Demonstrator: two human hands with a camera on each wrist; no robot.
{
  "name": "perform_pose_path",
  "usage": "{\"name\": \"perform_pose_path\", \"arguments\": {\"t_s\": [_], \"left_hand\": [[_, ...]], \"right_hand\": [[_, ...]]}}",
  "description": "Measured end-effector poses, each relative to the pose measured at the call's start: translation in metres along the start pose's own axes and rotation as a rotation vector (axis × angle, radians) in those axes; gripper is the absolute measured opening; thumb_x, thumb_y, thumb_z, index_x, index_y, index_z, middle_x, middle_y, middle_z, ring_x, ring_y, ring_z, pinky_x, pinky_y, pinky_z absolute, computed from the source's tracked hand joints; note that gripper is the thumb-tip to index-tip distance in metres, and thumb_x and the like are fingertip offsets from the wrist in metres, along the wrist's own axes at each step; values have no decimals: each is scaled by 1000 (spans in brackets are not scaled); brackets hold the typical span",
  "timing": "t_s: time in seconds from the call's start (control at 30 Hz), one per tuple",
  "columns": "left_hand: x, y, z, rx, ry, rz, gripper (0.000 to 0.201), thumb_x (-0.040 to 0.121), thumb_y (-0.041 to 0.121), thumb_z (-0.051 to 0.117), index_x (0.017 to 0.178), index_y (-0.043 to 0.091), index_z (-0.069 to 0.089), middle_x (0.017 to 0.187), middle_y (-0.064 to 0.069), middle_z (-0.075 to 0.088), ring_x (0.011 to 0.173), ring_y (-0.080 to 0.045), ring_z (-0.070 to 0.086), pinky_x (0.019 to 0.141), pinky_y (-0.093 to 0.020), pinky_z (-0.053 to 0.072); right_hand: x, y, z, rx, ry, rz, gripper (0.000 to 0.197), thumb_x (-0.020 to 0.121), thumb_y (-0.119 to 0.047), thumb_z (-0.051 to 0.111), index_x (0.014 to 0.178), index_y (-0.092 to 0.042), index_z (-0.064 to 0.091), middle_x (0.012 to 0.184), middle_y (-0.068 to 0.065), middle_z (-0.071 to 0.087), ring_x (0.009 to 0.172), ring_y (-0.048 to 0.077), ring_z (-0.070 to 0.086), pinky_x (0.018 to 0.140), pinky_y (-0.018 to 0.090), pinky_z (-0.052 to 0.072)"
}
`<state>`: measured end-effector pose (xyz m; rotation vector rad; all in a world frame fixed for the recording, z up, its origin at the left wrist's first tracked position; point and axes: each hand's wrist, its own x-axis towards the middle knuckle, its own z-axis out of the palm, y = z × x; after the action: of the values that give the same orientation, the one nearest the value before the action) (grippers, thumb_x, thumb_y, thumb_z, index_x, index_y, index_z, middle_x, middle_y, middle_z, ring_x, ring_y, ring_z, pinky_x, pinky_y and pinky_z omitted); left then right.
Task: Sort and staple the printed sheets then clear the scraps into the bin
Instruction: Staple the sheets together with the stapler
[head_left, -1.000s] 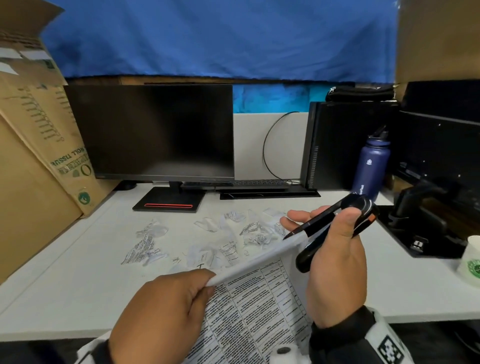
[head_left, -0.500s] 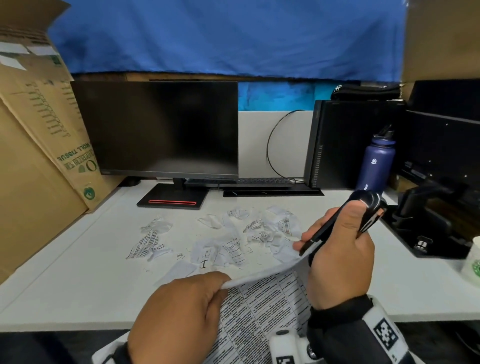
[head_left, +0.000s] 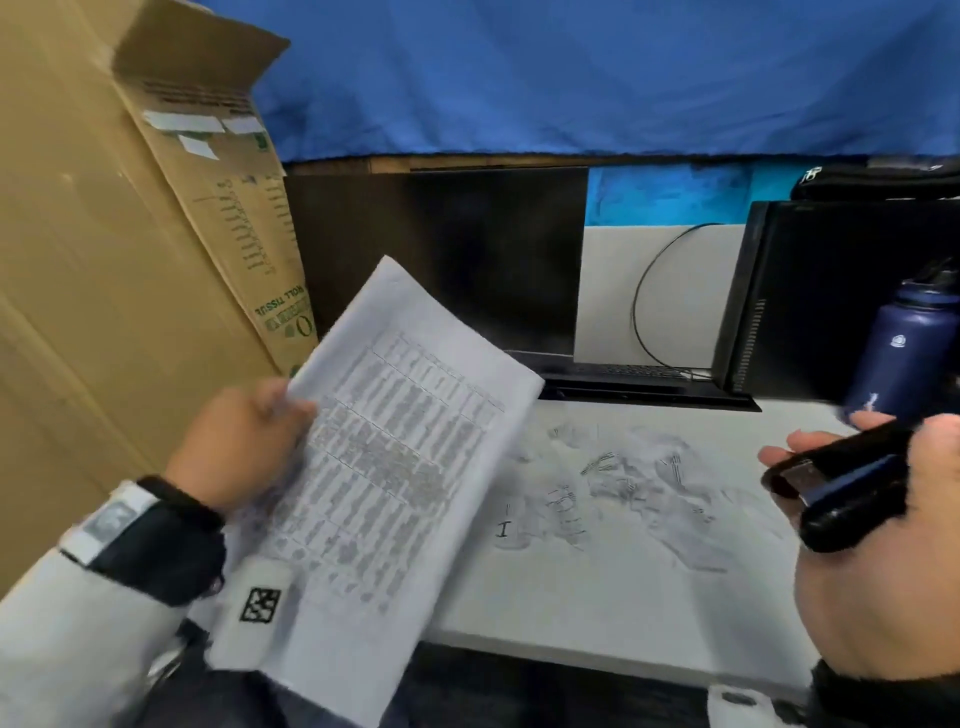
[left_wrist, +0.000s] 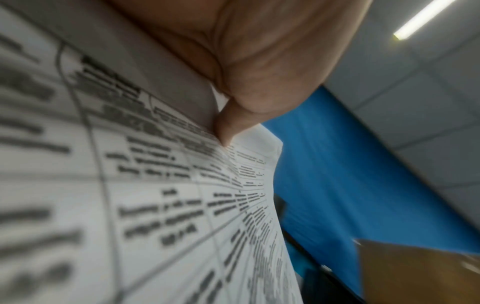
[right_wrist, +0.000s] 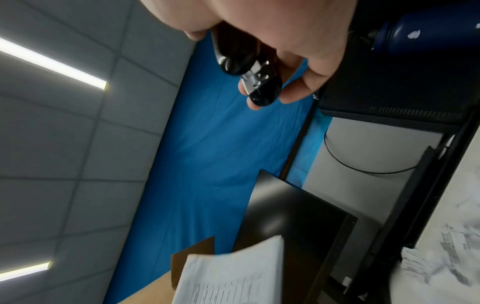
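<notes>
My left hand (head_left: 244, 441) grips the printed sheets (head_left: 395, 467) by their left edge and holds them up over the desk's left side, tilted. In the left wrist view the thumb (left_wrist: 228, 125) pinches the sheets (left_wrist: 155, 185) near a corner. My right hand (head_left: 872, 545) holds a black stapler (head_left: 841, 483) at the right, clear of the paper. The stapler (right_wrist: 249, 67) shows its metal mouth in the right wrist view. Several torn paper scraps (head_left: 623, 488) lie spread on the white desk (head_left: 597, 608) between my hands.
A large cardboard box (head_left: 130, 286) stands at the left, close to the raised sheets. A dark monitor (head_left: 467, 260) and a black computer case (head_left: 831, 301) stand at the back. A navy bottle (head_left: 904, 358) stands at the right behind the stapler.
The stapler has come off the sheets' corner and my right hand has drawn away to the right. My left hand has swung the sheets up and to the left.
</notes>
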<state>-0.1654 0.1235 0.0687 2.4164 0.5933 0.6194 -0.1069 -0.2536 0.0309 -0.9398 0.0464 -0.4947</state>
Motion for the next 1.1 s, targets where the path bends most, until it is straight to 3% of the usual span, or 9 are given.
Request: {"name": "perform_pose_path", "arguments": {"t_s": [0.07,0.2,0.3,0.47,0.67,0.77,0.87,1.0,1.1], "left_hand": [[48,-28,-18,105,54,-108,26,98,24,55,80,6,60,66,-19,62,58,-27,55,54,-30,38],[123,-88,-26,292,10,-252,23,94,16,60,101,-5,67,89,-21,63,82,-34,57,72,-33,41],[152,-122,-9,370,-63,-321,29,93,15,61,109,-9,64,91,-19,58,81,-35,54,72,-36,41],[171,-164,31,448,-171,-385,25,90,14,63,102,-7,69,88,-17,64,77,-32,59,69,-34,45],[180,-188,67,488,-322,-373,24,93,18,59,102,-2,67,103,-18,68,85,-32,61,73,-31,44],[181,-192,76,531,-364,-331,25,96,23,58,107,2,66,115,-17,67,90,-31,59,74,-29,42],[188,-208,71,539,-355,-322,22,93,24,57,97,4,65,108,-15,68,84,-29,58,73,-30,45],[179,-217,66,521,-304,-336,29,85,17,58,107,1,68,101,-15,71,89,-32,68,74,-34,54],[149,-195,63,617,-206,-224,51,84,37,57,130,14,54,125,-13,59,107,-34,61,86,-38,53]], "right_hand": [[-3,4,2,-23,-43,66,84,68,-62,69,129,-7,53,94,10,68,99,39,68,85,45,51],[-9,24,7,-52,-221,216,30,95,-23,58,122,-10,56,99,16,65,109,46,64,88,46,51],[-21,41,18,-147,-335,327,24,98,-10,49,121,-11,55,103,23,67,100,44,67,87,49,50],[-39,64,45,-299,-503,511,26,97,-11,49,123,-14,53,101,28,70,89,44,70,71,46,55],[-50,88,78,-515,-632,593,18,98,-13,53,115,-19,52,101,24,72,94,44,71,91,55,55],[-51,98,92,-628,-690,592,18,98,-15,54,116,-17,52,103,22,71,94,41,71,92,55,54],[-49,105,105,-730,-775,603,19,97,-18,56,115,-20,52,106,19,72,91,36,73,92,53,55],[-39,118,118,-850,-876,622,24,94,-19,61,115,-14,51,110,22,69,89,39,73,87,51,57],[-27,131,117,-969,-948,618,30,90,-20,66,114,-13,49,104,21,70,76,31,73,75,42,59]]}}
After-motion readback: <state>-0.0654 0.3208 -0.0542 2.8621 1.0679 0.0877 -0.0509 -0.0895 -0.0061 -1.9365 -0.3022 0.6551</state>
